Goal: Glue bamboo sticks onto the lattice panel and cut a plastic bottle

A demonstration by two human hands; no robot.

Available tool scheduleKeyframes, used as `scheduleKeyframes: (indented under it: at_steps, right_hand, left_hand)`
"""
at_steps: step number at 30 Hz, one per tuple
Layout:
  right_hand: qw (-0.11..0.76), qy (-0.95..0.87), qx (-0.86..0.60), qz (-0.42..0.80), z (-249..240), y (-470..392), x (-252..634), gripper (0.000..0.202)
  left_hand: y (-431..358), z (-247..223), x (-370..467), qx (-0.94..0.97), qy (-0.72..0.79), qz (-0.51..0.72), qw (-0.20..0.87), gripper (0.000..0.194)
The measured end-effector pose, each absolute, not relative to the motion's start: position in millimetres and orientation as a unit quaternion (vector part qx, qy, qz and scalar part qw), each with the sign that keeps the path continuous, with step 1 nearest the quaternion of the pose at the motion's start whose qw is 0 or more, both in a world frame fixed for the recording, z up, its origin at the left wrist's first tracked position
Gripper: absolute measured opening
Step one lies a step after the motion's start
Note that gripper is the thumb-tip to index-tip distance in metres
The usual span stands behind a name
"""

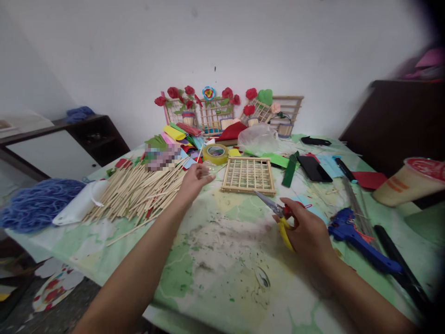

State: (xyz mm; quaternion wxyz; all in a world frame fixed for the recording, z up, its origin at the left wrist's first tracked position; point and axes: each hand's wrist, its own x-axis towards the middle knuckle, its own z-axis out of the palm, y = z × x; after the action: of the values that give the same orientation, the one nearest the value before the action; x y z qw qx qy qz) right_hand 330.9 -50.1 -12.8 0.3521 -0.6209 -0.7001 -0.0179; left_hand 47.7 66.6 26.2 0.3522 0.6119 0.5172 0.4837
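My left hand (193,184) is in front of the tape roll (215,154), beside a pile of thin wooden sticks (139,190). Its fingers are bent together around something clear and blurred; a thin stick (200,152) rises just behind them. In my right hand (308,232) is a pair of scissors (274,204) with red and yellow handles. Their blades point left, toward the front edge of a small square lattice (248,175) made of sticks. The lattice lies flat between both hands, and neither hand touches it.
Blue yarn (38,204) and a white plastic piece (81,202) lie left. A blue glue gun (361,241), black phone (314,168) and drink cup (410,181) are right. Paper flowers (189,103) and stick frames (217,116) stand against the wall, behind a clear plastic bag (259,138).
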Motion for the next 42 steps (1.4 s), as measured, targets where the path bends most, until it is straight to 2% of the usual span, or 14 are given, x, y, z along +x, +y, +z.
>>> scheduleKeyframes:
  at_steps: [2, 5, 10, 15, 24, 28, 32, 37, 42]
  right_hand:
    - [0.379, -0.689, -0.617, 0.028, -11.2, -52.7, 327.2, 0.046]
    - [0.446, -0.658, -0.593, 0.128, -10.8, -58.8, 318.4, 0.047]
    - [0.508, -0.619, -0.537, 0.266, -10.8, -69.1, 305.6, 0.052]
    - [0.546, -0.575, -0.513, 0.329, -2.9, -70.3, 299.6, 0.044]
    - [0.609, -0.496, -0.504, 0.359, 8.2, -62.6, 303.3, 0.041]
    - [0.619, -0.481, -0.494, 0.376, 11.3, -60.4, 304.8, 0.042]
    - [0.61, -0.491, -0.497, 0.375, 13.3, -60.4, 306.6, 0.043]
    - [0.574, -0.502, -0.481, 0.433, 12.8, -61.2, 307.5, 0.045]
    - [0.541, -0.518, -0.469, 0.468, 10.3, -66.0, 299.0, 0.047]
  left_hand:
    - [50.9, 32.1, 63.2, 0.488, 0.388, 0.52, 0.583, 0.036]
    - [21.7, 31.2, 91.8, 0.315, 0.292, 0.468, 0.772, 0.025]
    - [-14.1, 11.9, 125.1, 0.219, 0.275, 0.388, 0.852, 0.018]
    - [-22.9, -0.4, 131.7, 0.196, 0.273, 0.325, 0.884, 0.033]
    - [-32.9, 0.3, 129.8, 0.265, 0.265, 0.227, 0.899, 0.041]
    - [-32.2, 4.1, 127.7, 0.344, 0.278, 0.257, 0.859, 0.033]
    - [-26.3, 5.9, 125.8, 0.344, 0.318, 0.317, 0.825, 0.03]
    - [-13.6, 2.7, 120.3, 0.469, 0.353, 0.41, 0.698, 0.052]
    - [-18.8, 2.6, 116.4, 0.676, 0.362, 0.337, 0.547, 0.079]
